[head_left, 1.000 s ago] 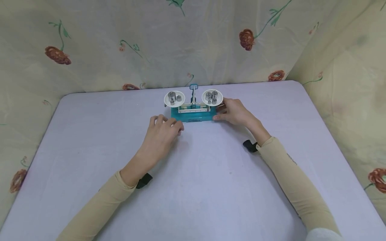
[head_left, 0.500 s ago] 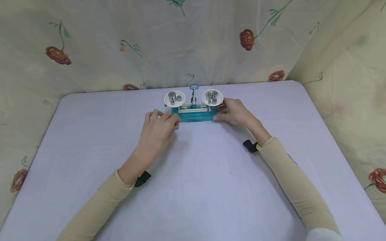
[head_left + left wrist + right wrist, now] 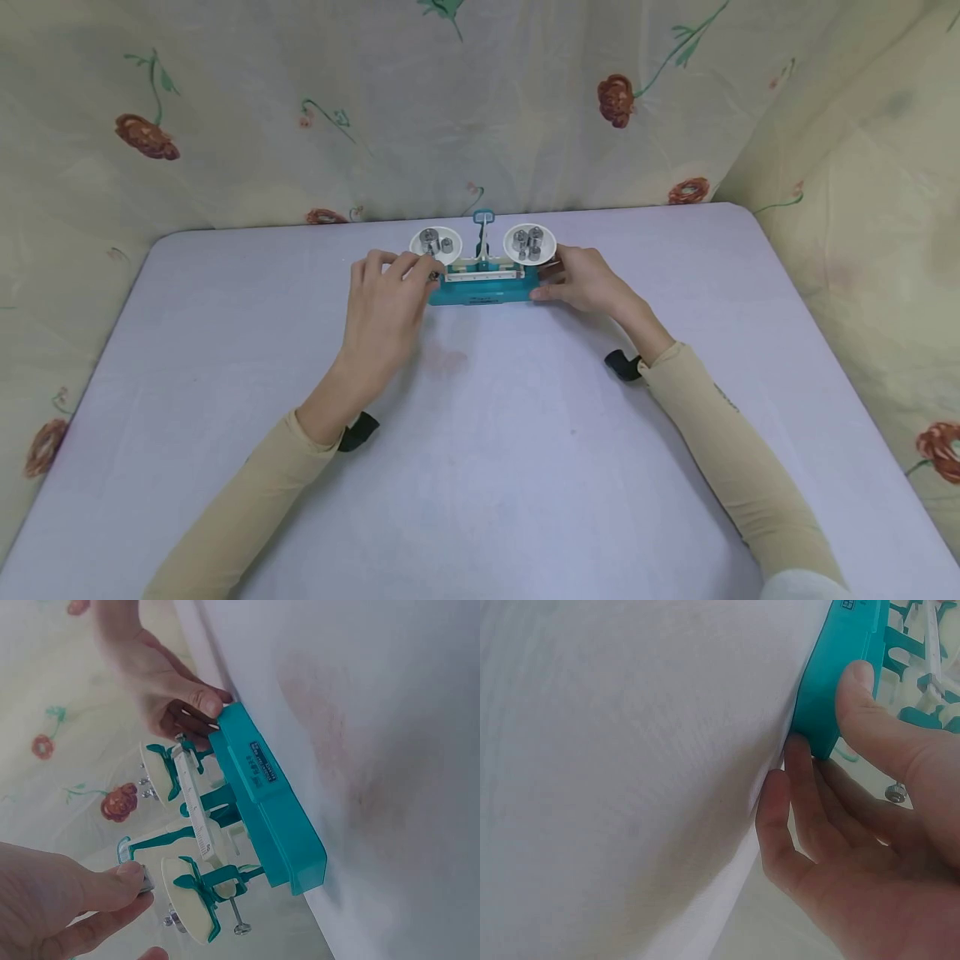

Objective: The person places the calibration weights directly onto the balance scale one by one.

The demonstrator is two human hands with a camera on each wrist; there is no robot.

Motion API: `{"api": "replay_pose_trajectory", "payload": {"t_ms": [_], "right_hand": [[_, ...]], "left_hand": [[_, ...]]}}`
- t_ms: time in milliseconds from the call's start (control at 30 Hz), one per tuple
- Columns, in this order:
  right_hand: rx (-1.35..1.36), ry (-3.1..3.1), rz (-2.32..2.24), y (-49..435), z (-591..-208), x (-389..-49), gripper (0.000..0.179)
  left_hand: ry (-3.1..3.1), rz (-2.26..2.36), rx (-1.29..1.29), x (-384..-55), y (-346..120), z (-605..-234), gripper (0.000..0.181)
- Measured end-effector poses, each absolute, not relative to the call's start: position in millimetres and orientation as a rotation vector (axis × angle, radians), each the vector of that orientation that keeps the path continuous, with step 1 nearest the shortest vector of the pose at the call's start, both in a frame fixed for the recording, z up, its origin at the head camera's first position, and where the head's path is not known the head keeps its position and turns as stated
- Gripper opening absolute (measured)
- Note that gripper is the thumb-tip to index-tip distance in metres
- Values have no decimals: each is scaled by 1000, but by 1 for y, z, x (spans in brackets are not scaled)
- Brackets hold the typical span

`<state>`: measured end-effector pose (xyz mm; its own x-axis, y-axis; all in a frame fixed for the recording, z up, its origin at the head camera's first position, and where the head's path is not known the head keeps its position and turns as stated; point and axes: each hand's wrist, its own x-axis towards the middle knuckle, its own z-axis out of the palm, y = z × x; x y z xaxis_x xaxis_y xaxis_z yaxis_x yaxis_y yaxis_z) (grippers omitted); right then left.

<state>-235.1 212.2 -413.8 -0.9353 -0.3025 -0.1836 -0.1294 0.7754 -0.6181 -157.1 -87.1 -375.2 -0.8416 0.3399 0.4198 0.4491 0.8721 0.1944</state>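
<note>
A teal balance scale (image 3: 483, 293) stands toward the back of the table, its white left pan (image 3: 187, 904) and right pan (image 3: 551, 250) both carrying metal weights. My left hand (image 3: 384, 304) pinches a small metal weight (image 3: 147, 880) between thumb and fingers, close beside the left pan's rim. At the other end, my right hand (image 3: 587, 280) holds the scale's base (image 3: 821, 712), thumb on its front face and fingers around the end corner. Several weights (image 3: 534, 237) stand on the right pan. The left hand partly covers the left pan in the head view.
The scale rests on a pale lilac tablecloth (image 3: 510, 450), near the table's back edge. Behind it hangs a cream curtain (image 3: 525, 108) with printed flowers. A black wrist mount (image 3: 358, 432) sits under the left wrist, another (image 3: 622, 365) by the right.
My left hand has moved up and slightly left, from in front of the scale's base to the left pan, carrying the weight. The right hand stays at the base.
</note>
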Motion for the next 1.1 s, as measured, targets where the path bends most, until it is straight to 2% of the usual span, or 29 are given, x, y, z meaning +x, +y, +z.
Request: {"api": "replay_pose_trajectory", "payload": {"t_ms": [467, 1100], "right_hand": [[-338, 2677, -950, 214, -417, -235, 68], [-338, 2682, -950, 214, -417, -236, 69]], "left_hand": [[-2641, -445, -494, -179, -85, -372, 23], [-2634, -508, -514, -193, -74, -376, 25]]}}
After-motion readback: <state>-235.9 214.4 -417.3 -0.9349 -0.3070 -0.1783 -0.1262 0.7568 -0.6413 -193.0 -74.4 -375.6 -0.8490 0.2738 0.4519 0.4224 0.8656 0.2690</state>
